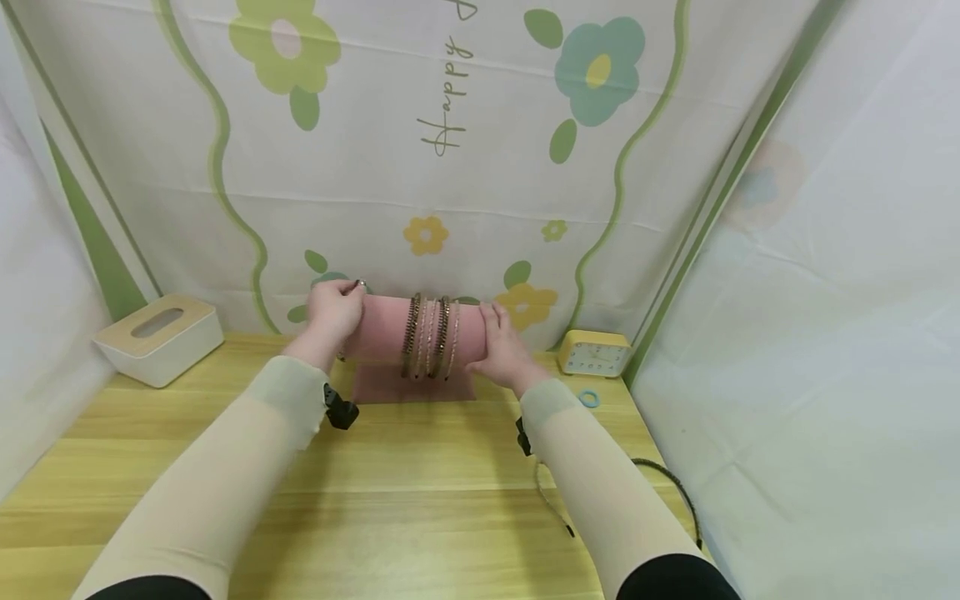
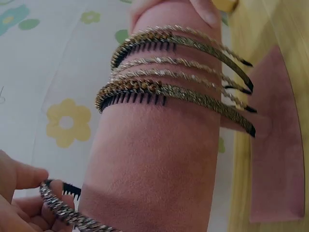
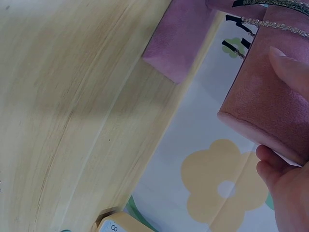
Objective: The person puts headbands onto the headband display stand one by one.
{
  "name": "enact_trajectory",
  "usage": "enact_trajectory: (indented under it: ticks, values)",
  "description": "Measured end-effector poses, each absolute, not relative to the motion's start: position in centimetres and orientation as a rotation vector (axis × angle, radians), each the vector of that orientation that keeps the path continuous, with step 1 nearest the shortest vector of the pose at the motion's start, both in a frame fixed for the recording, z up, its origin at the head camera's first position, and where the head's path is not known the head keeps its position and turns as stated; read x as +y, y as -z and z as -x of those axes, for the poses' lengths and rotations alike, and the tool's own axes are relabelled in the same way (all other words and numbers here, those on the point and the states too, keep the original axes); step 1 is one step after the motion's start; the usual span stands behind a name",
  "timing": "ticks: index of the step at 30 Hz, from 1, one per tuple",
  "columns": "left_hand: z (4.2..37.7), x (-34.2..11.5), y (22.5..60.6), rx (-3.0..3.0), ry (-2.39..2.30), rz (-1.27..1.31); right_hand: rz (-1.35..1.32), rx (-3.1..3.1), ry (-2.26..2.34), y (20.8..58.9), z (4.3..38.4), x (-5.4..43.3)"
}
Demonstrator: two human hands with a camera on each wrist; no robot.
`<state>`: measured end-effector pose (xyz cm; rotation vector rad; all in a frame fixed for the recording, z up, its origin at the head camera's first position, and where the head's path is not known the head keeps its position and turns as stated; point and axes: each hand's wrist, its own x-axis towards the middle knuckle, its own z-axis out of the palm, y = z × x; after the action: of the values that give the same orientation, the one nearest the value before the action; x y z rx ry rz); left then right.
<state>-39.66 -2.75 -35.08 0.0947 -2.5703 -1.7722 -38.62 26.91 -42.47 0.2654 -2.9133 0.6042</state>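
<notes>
A pink, plush-covered headband stand lies sideways as a long roll above its flat pink base. Several beaded headbands are hooked around the middle of the roll, some dark gold with comb teeth, others thin and pale. At the roll's left end my left hand pinches a glittery silver-brown headband with black comb teeth, its lower part passing in front of the roll in the left wrist view. My right hand grips the roll's right end, thumb on the plush front and fingers around the edge.
On the wooden table stand a white tissue box at the left and a yellow clock at the back right. A blue ring lies before the clock. By my right forearm are a thin pale band and a dark band.
</notes>
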Motion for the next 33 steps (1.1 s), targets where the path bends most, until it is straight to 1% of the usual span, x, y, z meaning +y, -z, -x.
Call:
enact_trajectory:
  ticks: [9,21,29,33]
  values:
    - [40.0,-2.6,35.1,-2.760,1.446,0.052,-0.252,-2.923,-0.604,42.6,38.7,26.9]
    - [40.7,-2.9,35.0,-2.859,1.158,0.142,-0.260,-2.915,-0.624,42.7,38.8,27.0]
    - [40.5,-4.6,34.7,-2.870,0.984,0.425,-0.252,-2.930,-0.602,42.5,38.6,26.9]
    - [40.7,-6.4,34.7,-2.851,0.936,0.650,-0.257,-2.937,-0.620,42.3,38.5,27.0]
